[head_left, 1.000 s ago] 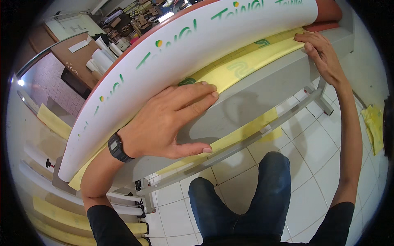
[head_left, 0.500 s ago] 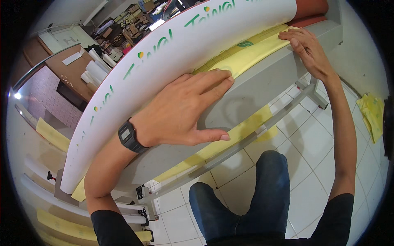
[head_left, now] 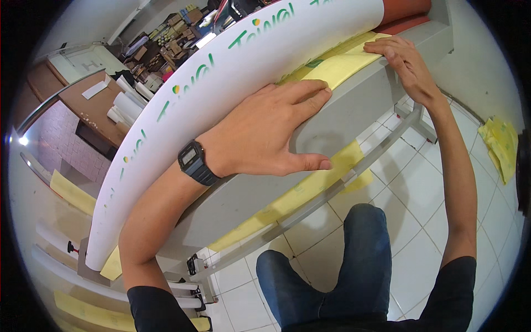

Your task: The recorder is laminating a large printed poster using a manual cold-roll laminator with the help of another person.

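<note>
A long white printed roll [head_left: 182,105] with green lettering runs from lower left to upper right. Along its near side a yellow sheet [head_left: 354,58] with a paler folded-looking edge lies on the grey machine bed [head_left: 343,105]. My left hand [head_left: 271,127], wearing a black watch [head_left: 194,160], lies flat over the sheet against the roll. Its fingers point right and its thumb is spread toward me. At the sheet's right end, my right hand [head_left: 406,66] rests its outstretched fingers on the yellow edge. What lies beneath both palms is hidden.
A red roller [head_left: 406,11] continues the roll's right end. Yellow sheeting [head_left: 287,199] hangs below the bed by a grey crossbar [head_left: 310,207]. Crumpled yellow sheeting [head_left: 498,146] stands by the right wall. More rolls [head_left: 99,310] hang at lower left; boxes crowd the background.
My left hand has slid right along the sheet, closer to my right hand, covering more of it. My right hand stays at the sheet's right end. The whole view has shifted slightly.
</note>
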Demonstrator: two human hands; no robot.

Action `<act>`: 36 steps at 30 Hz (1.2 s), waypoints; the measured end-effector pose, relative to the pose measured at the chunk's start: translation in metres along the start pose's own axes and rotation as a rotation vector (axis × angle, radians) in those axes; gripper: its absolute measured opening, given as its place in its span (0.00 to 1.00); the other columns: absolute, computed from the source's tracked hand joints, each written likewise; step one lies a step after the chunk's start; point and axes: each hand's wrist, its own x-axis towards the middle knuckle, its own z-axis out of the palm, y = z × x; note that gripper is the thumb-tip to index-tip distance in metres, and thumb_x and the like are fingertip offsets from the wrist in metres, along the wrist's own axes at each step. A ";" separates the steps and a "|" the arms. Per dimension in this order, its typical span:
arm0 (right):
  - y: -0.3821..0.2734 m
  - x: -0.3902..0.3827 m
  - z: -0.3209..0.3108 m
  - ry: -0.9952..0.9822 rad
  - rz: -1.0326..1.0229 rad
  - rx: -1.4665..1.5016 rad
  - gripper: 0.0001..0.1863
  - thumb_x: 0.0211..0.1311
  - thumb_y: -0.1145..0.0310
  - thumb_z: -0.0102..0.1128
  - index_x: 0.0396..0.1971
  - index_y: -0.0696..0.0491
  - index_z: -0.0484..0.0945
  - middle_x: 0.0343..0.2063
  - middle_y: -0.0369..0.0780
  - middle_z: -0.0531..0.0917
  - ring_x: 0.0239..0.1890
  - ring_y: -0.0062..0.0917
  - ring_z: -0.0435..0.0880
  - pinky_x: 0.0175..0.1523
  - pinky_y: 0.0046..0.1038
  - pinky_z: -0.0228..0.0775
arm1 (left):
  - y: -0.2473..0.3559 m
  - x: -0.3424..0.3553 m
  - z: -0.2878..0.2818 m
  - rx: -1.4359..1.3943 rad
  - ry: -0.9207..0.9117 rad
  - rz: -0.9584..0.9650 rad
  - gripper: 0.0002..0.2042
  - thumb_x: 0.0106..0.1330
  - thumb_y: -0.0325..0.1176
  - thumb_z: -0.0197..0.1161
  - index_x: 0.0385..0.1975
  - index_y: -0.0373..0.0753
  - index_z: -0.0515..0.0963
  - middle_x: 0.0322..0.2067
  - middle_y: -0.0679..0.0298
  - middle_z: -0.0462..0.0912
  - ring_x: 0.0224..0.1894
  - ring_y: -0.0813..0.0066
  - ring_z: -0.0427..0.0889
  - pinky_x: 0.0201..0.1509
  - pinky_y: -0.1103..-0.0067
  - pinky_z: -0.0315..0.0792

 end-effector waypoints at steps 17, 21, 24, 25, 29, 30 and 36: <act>0.035 -0.001 -0.007 0.097 0.075 0.098 0.31 0.72 0.47 0.33 0.40 0.56 0.81 0.46 0.42 0.81 0.57 0.34 0.70 0.65 0.34 0.54 | -0.005 0.052 0.007 0.023 0.005 0.054 0.41 0.53 0.56 0.65 0.57 0.25 0.67 0.59 0.44 0.67 0.58 0.49 0.70 0.63 0.67 0.64; 0.046 -0.002 -0.009 0.179 0.085 0.206 0.31 0.72 0.49 0.33 0.37 0.58 0.82 0.44 0.43 0.82 0.53 0.34 0.73 0.64 0.33 0.56 | -0.008 0.065 0.012 0.004 0.016 0.056 0.41 0.53 0.56 0.65 0.57 0.25 0.67 0.59 0.43 0.67 0.58 0.48 0.70 0.62 0.67 0.65; 0.055 -0.004 -0.012 0.214 0.141 0.282 0.30 0.72 0.50 0.33 0.36 0.59 0.81 0.42 0.44 0.82 0.50 0.34 0.75 0.63 0.30 0.58 | -0.008 0.075 0.015 -0.030 0.019 0.048 0.40 0.54 0.56 0.65 0.56 0.24 0.67 0.58 0.43 0.67 0.58 0.48 0.70 0.62 0.68 0.65; 0.057 -0.005 -0.013 0.237 0.186 0.310 0.30 0.72 0.51 0.33 0.36 0.59 0.81 0.41 0.44 0.82 0.49 0.34 0.76 0.62 0.28 0.59 | -0.008 0.078 0.015 -0.029 0.020 0.052 0.40 0.54 0.56 0.65 0.56 0.24 0.67 0.58 0.43 0.67 0.58 0.48 0.70 0.62 0.68 0.65; 0.061 -0.007 -0.013 0.260 0.170 0.280 0.30 0.72 0.50 0.34 0.36 0.60 0.81 0.39 0.44 0.82 0.47 0.33 0.76 0.59 0.27 0.61 | -0.010 0.089 0.017 -0.031 0.022 0.057 0.40 0.55 0.55 0.65 0.56 0.24 0.67 0.59 0.43 0.66 0.58 0.48 0.70 0.62 0.68 0.65; 0.060 -0.007 -0.013 0.260 0.177 0.290 0.31 0.72 0.49 0.34 0.36 0.60 0.81 0.37 0.44 0.82 0.45 0.33 0.76 0.57 0.27 0.62 | -0.011 0.092 0.018 -0.035 0.027 0.060 0.40 0.55 0.55 0.65 0.56 0.24 0.66 0.59 0.43 0.66 0.58 0.49 0.70 0.62 0.68 0.65; 0.065 -0.008 -0.014 0.267 0.178 0.305 0.32 0.71 0.47 0.35 0.35 0.60 0.81 0.35 0.44 0.80 0.42 0.33 0.75 0.52 0.28 0.63 | -0.016 0.114 0.027 -0.096 0.031 0.063 0.41 0.57 0.57 0.63 0.56 0.22 0.66 0.58 0.44 0.66 0.57 0.50 0.71 0.61 0.68 0.66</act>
